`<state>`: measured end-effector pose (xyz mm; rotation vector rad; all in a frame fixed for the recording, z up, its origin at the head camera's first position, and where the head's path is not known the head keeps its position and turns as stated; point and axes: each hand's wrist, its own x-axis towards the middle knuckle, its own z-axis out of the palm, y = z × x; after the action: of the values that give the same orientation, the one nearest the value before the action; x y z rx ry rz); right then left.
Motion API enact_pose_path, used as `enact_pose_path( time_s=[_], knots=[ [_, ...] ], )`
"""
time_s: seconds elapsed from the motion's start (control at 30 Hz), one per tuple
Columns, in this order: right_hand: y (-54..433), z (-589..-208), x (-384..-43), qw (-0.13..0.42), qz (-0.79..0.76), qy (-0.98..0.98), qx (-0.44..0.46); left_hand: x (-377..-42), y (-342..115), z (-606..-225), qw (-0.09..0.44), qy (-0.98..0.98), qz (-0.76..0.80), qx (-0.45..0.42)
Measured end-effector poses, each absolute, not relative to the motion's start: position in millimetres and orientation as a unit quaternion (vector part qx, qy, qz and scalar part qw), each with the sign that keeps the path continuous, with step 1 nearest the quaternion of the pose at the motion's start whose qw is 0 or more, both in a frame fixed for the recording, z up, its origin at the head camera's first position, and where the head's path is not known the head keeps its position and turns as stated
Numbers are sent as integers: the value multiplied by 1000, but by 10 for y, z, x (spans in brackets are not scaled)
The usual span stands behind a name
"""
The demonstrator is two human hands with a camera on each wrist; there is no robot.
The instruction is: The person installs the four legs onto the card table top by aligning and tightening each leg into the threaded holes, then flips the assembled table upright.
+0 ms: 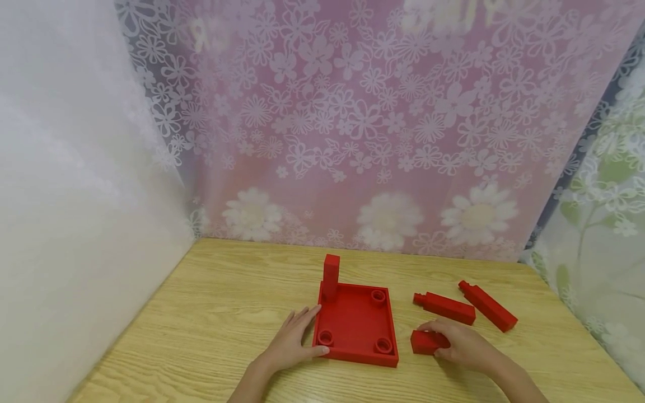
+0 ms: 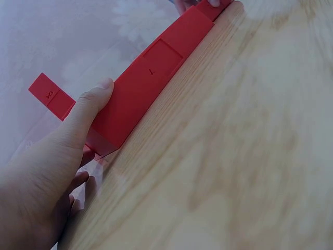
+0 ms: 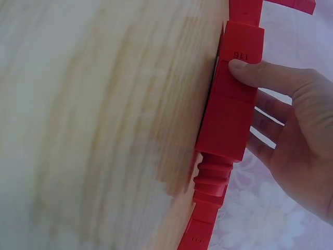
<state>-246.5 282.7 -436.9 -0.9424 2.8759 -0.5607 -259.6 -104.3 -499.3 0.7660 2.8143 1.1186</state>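
A red square tray with a low rim lies on the table, and round sockets show at three of its corners. At its back-left corner a red square post stands upright. My left hand holds the tray's front-left corner, thumb on the front wall and fingers along the left side. To the right, my right hand pinches a red square leg between thumb and fingers. That leg lies along the table; its ridged end, turned away from the tray, is hidden by the hand in the head view.
Two more red legs with ridged ends, one nearer and one farther right, lie behind my right hand. A flowered curtain hangs at the back of the wood-grain table, with a white sheet on the left.
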Motion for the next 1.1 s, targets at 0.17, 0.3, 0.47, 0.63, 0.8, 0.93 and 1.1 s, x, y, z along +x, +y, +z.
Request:
enact_pose_path(
  time_s=[0.17, 0.3, 0.47, 0.63, 0.8, 0.93, 1.1],
  knots=[
    [2803, -4296, -2469, 19, -194, 929, -314, -2587, -1042, -4982, 11, 901, 358, 244],
    [2765, -4216, -2483, 0, -202, 929, -309, -2586, -1044, -4980, 13, 902, 358, 242],
    [2699, -4133, -2499, -18, -223, 927, -301, -2586, -1047, -4977, 14, 901, 360, 241],
    [2602, -4072, -2517, -30, -237, 928, -284, -2575, -1045, -4967, 17, 901, 361, 239],
    [2480, -4026, -2546, -37, -242, 931, -269, -2568, -1043, -4953, 14, 900, 363, 242],
    [2381, -3979, -2585, -27, -264, 928, -261, -2567, -1042, -4951, 13, 899, 364, 244],
    [2268, -3941, -2633, -35, -289, 921, -260, -2578, -1040, -4963, 12, 900, 362, 242]
  ],
)
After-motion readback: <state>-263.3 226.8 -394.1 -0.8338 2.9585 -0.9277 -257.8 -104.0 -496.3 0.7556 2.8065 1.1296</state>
